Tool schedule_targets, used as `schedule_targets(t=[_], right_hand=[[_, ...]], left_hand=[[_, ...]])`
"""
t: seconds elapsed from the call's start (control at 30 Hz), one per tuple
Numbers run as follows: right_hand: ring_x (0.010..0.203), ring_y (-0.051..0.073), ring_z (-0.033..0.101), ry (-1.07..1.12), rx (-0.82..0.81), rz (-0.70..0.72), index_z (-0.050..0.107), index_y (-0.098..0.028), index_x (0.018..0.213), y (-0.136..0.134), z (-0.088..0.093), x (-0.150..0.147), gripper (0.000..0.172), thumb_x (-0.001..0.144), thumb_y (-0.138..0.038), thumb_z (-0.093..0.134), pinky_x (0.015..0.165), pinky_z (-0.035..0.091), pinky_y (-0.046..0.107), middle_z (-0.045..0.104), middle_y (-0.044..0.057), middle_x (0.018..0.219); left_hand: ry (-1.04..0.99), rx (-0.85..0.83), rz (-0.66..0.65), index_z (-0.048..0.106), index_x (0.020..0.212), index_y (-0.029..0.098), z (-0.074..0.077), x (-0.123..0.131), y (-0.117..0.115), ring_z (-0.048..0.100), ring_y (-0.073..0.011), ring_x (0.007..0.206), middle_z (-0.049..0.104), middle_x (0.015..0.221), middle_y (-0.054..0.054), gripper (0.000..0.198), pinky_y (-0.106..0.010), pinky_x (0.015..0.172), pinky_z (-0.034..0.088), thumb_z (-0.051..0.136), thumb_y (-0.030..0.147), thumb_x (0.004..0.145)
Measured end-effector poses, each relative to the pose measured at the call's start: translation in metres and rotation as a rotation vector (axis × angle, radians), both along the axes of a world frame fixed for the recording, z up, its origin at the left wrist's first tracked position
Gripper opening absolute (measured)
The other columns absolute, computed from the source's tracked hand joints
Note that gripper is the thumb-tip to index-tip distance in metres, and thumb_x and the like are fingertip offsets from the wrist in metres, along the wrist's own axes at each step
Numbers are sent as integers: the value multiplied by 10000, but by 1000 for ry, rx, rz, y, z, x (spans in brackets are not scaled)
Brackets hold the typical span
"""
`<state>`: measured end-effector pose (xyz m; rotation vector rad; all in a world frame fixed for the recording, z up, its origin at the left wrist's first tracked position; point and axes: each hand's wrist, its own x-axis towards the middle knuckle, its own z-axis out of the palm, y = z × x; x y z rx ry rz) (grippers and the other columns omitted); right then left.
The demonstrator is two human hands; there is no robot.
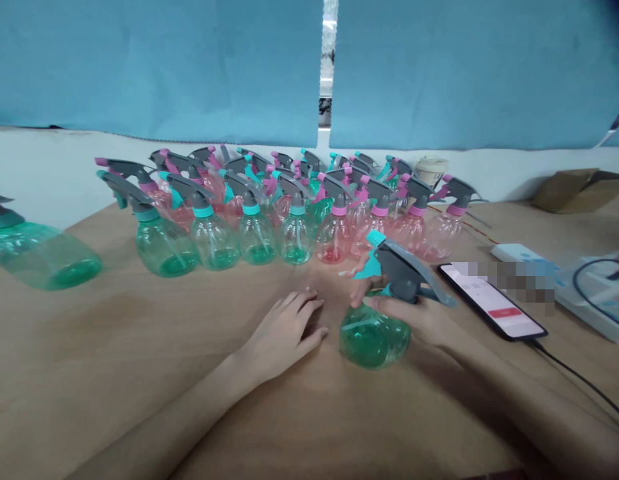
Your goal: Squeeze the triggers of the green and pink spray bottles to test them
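Two hands are in the head view, both yours, resting low on the brown table [89, 373]. Your right hand [422, 319] is closed around the neck and shoulder of a green spray bottle [372, 340], thumb on the near side and fingers curled behind it, just under the grey trigger head [404, 270] with its teal nozzle. The bottle stands on the table, tilted a little, right in front of you and near the middle of the view. Your left hand [284, 330] lies palm down just beside it on the left, fingers loosely spread and flat on the wood, holding nothing and not touching the bottle.

Behind both hands stand rows of spray bottles [294, 220], green ones to the left and pink ones to the right, packed close together. A lone green bottle [39, 257] sits well apart at the far left. To the right of your right hand a phone [492, 301] lies face up with a cable plugged in. A paper cup [432, 170] stands behind the pink bottles, and a cardboard box [579, 190] rests near the right edge.
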<state>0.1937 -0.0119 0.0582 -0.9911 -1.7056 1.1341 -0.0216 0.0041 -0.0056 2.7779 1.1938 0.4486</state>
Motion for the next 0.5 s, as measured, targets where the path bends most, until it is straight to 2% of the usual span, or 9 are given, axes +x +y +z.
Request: schedule_targets(t=[0.27,0.5], right_hand=[[706,164,632,3,-2,-52,632,-216,690,0,2,0,62,695,-257,585,711,510,305,629,1,691],[699,161,618,27,5,-29,620,-211,698,0,1,0,68,702,-252,566,712,494,315,612,-6,684]], left_hand=[[4,8,3,441,1226,163,-1,0,1,383,-217,1191,465,1273,-76,395,-362,1000,299,458,368,889],[1,3,3,433,1233,168,0,0,1,381,-218,1193,464,1275,-73,393,-360,1001,295,456,360,891]])
